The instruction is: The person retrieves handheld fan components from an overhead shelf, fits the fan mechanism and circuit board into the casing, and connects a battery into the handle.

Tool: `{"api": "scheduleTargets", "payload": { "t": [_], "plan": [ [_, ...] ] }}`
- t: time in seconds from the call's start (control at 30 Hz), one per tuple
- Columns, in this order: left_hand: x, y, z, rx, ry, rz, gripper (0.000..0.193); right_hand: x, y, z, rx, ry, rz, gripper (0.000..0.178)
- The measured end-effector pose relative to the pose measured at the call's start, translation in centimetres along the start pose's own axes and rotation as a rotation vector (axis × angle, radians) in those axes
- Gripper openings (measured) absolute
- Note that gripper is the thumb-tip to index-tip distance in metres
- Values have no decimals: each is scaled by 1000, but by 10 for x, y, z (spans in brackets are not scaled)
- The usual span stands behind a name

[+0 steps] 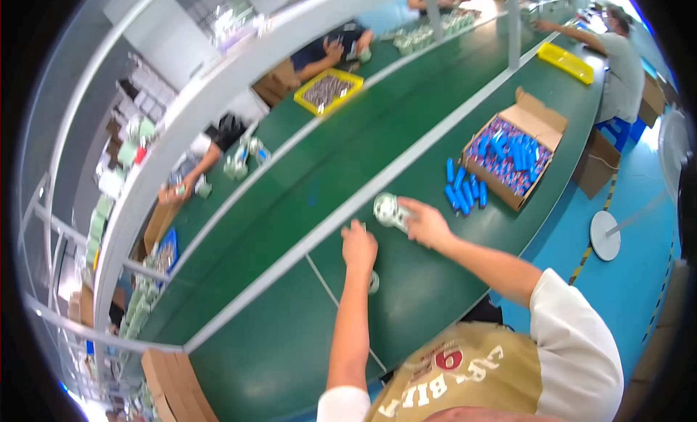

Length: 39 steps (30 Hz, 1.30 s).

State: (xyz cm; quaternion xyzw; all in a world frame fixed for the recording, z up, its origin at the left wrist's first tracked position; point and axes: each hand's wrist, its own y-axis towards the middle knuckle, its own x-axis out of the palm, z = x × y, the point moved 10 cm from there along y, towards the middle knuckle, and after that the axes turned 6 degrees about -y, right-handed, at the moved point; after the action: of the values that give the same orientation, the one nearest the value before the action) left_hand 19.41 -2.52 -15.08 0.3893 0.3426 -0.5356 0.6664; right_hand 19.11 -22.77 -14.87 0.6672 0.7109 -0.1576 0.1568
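Casing (385, 209), pinched in my right hand (428, 226) near loose blue cells (467, 193), could scatter them if I swing right, while whether my left hand (359, 246) pinches anything I cannot tell.

Here at the near edge of the green workbench (261, 342), an olive-and-white T-shirt (523, 346) carries the print: bold white capitals (488, 367) sweeping across its front, a dark red round emblem (448, 359) among them, smaller lettering blurring out!
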Motion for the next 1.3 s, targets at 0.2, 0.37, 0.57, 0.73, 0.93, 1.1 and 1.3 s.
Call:
{"api": "scheduleTargets", "payload": {
  "t": [0.2,0.37,0.57,0.73,0.93,1.1,1.3],
  "plan": [
    [8,-24,0,15,-2,-49,39,8,-13,20,11,-375,-2,66],
    [2,-22,5,38,-36,-40,41,2,-8,-36,-127,-577,29,94],
    [-18,-21,-6,-19,1,-41,37,49,9,-58,-385,-850,69,99],
    [-24,-42,-20,-27,-25,-67,39,36,5,-57,-420,-734,172,77],
    [-59,-58,-49,-75,-129,-92,40,48,-3,-61,-560,-720,256,66],
    [-116,-44,-39,-75,-193,-53,42,51,10,-52,-523,-725,150,61],
    [-157,-17,-17,-78,-224,-127,40,42,19,-61,-559,-619,74,58]
  ]
}}
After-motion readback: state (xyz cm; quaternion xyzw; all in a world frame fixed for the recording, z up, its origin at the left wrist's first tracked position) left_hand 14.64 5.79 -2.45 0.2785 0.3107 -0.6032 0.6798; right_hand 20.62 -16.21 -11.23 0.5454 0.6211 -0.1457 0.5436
